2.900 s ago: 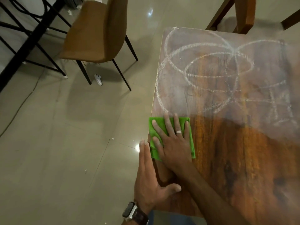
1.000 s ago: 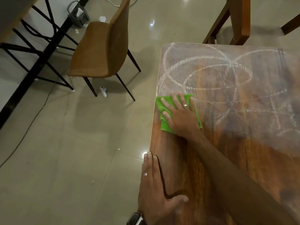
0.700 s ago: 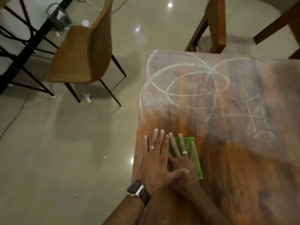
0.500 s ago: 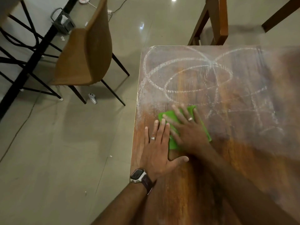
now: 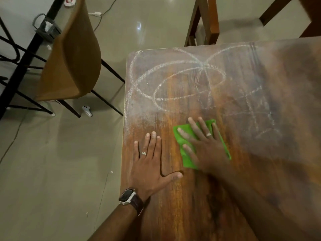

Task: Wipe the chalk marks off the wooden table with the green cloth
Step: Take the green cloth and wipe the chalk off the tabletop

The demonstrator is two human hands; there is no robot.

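A head-worn camera looks down on a wooden worktop (image 5: pixel 199 197) with a tiled floor (image 5: pixel 52 162) beside it. A folded green cloth (image 5: pixel 184 134) lies flat on the worktop, just below the chalk marks (image 5: pixel 173 79) that loop in pale ovals and crossing lines over the far half of the wood. The right hand (image 5: pixel 206 148) rests palm down on the cloth, fingers straight and spread, pressing it to the surface; a ring shows on one finger and the hand is slightly blurred. The left hand (image 5: pixel 149 164) lies flat on bare wood to the left of the cloth, near the worktop's left edge, fingers straight and together, thumb stretched toward the cloth without touching it. It wears a ring, and a wristwatch (image 5: pixel 127 196) sits on its wrist. The wood nearest the cloth looks darker and cleaner than the chalky far part. On the floor left of the worktop stands a brown chair (image 5: pixel 73 54) on thin black legs, with a small white object (image 5: pixel 87 110) lying beneath it.
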